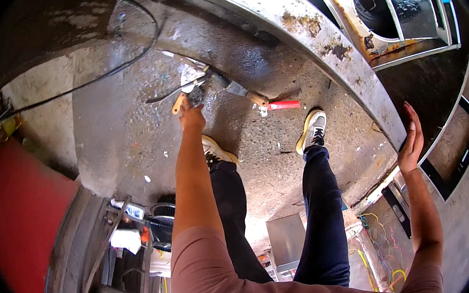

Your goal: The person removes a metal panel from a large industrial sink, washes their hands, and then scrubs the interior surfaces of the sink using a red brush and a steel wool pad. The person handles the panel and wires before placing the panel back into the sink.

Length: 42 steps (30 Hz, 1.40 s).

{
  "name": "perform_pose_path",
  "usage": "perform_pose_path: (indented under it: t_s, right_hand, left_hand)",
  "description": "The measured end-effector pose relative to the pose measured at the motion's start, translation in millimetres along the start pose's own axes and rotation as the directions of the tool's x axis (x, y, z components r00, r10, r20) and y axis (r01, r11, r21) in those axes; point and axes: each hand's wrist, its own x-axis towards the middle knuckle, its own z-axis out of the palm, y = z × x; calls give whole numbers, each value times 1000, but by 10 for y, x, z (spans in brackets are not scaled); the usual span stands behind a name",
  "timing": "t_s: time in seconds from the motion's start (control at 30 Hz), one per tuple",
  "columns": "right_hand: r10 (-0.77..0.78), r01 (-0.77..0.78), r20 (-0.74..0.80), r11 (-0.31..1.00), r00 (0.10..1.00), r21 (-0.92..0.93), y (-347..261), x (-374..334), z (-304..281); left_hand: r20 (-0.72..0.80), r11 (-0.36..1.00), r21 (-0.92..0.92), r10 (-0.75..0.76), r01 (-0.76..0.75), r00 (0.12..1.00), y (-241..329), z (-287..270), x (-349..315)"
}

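Observation:
My left hand (191, 118) reaches down to the concrete floor, its fingers closed on a wooden-handled tool (178, 104). A dark patch lies beside the fingers, and the tool's working end is hard to make out. Just beyond are a curved dark strip (167, 96) and a whitish flat piece (191, 75). To the right lie a scraper with a wooden handle (256, 99) and a red-handled tool (284, 105). My right hand (410, 140), fingers stretched out, rests against the end of a long, rust-spotted white metal panel (344, 49).
A black cable (118, 70) crosses the upper left. A rusty metal housing (407, 51) with a round opening stands at upper right. At left are a red panel (24, 186) and a metal frame (109, 291) holding odds and ends. Coloured wires (378, 234) hang at lower right.

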Motion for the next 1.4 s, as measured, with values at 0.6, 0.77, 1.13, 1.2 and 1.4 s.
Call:
perform_pose_path:
  t_s: [0.6, 0.77, 1.13, 1.2, 1.4]
  right_hand:
    - [37, -45, -74, 994, 997, -99, -107, -15, -281]
    - [-18, 17, -30, 999, 999, -41, -188, 180, -196]
    - [-12, 11, -23, 1000, 1000, -29, -92, 64, -130]
    - [-52, 53, -113, 999, 992, 5, -99, 58, -159]
    - [-396, 297, 115, 823, 911, 485, -954, -692, 154]
  left_hand:
    - [-80, 953, -274, 113, -131, 990, -108, -288, -654]
    - [-96, 852, -524, -74, 13, 993, -483, 645, 369]
    - [-483, 780, -612, -234, -134, 843, -6, 569, -303]
    - [-420, 644, -728, -148, -235, 895, 168, 362, -759]
    - [-575, 534, -586, 257, -610, 777, 781, -811, -2391]
